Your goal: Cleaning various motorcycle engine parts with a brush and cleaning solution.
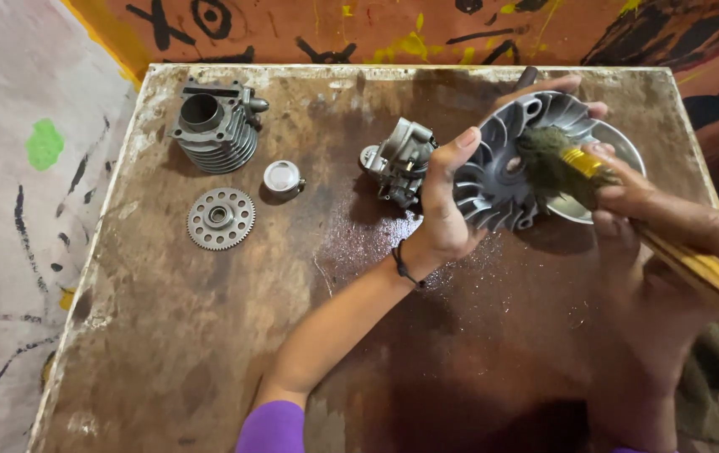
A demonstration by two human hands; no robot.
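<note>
While left hand fingers clamp finned metal disc at two o'clock, right hand fingers clamped on paintbrush, bristles touching disc, carburetor just beside, cylinder at eleven.

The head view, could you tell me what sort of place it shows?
Probably a small engine repair bench: a finned engine cylinder, a toothed gear and a carburettor lie on a stained wooden table, while hands brush a finned metal disc.
</note>
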